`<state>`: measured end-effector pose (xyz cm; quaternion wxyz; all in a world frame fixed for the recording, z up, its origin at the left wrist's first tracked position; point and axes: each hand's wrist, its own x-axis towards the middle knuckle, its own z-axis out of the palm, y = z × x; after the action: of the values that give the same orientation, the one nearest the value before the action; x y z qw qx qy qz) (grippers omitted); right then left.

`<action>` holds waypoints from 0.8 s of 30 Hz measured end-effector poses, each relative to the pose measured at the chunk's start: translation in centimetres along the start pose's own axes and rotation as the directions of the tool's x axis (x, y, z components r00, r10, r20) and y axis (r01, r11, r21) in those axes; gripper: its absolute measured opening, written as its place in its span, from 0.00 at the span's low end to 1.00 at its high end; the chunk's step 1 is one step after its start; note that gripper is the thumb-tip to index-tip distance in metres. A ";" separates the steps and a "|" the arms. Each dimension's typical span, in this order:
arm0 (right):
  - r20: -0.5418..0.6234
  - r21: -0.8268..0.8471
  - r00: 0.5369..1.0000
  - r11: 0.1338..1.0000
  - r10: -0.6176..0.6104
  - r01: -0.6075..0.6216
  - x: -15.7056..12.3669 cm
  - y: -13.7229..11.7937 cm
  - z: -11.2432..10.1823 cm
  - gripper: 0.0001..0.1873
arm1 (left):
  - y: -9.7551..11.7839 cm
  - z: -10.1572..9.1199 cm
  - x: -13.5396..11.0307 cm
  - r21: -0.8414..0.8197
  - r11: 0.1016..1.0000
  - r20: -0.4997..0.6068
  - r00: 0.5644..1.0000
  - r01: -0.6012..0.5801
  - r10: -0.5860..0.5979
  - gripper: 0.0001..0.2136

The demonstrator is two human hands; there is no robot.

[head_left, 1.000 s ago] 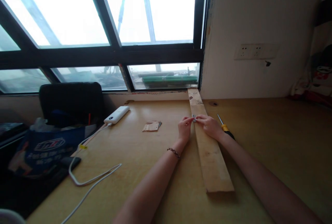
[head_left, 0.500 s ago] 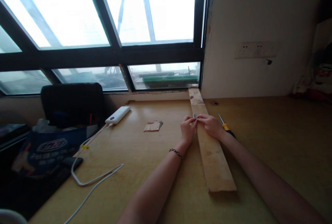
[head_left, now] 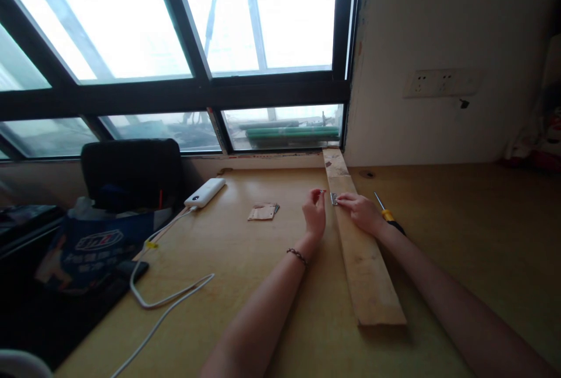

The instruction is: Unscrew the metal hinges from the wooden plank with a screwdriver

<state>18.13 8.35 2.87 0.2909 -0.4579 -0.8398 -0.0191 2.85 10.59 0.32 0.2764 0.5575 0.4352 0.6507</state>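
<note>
A long wooden board [head_left: 366,267] runs away from me across the table towards the window. On its left edge sits a small metal hinge [head_left: 333,198], with screw holes visible in its leaf. My right hand [head_left: 364,213] rests on the board, its thumb and fingertips pinching the hinge against the wood. Just left of the board, my left hand [head_left: 314,211] is raised, thumb and forefinger closed on a tiny shiny screw-like piece [head_left: 323,191], too small to make out fully. A gap separates it from the hinge.
Right of the board lies a yellow-and-black screwdriver [head_left: 389,217]. A cardboard piece [head_left: 262,211] with several screws [head_left: 276,209] beside it lies left. A white power bank [head_left: 205,192] trails a white cable [head_left: 169,302]. A black chair [head_left: 131,167] stands left of the table.
My left hand has drawn back leftward from the hinge, carrying the tiny piece. My right hand stays on the hinge, which now shows more. The view has shifted slightly.
</note>
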 end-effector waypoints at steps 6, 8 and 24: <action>-0.004 0.004 1.000 1.000 0.017 -0.017 -0.1 0.0 0.0 0.22 | -2.0 -5.3 2.0 0.264 0.963 0.025 0.997 0.061 -0.070 0.05; -0.002 0.009 1.000 1.000 0.019 -0.019 -0.1 0.0 0.0 0.22 | -2.4 -7.4 2.2 0.431 0.902 0.055 0.998 0.008 -0.035 0.06; -0.003 0.008 1.000 1.000 0.029 -0.028 -0.3 0.0 0.0 0.23 | -1.7 -11.4 2.2 0.952 0.305 0.023 0.999 -0.012 -0.035 0.11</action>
<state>18.22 8.11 2.72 0.2944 -0.4686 -0.8328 -0.0124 -8.90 10.31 -0.05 -0.0921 0.6228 0.7335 0.2561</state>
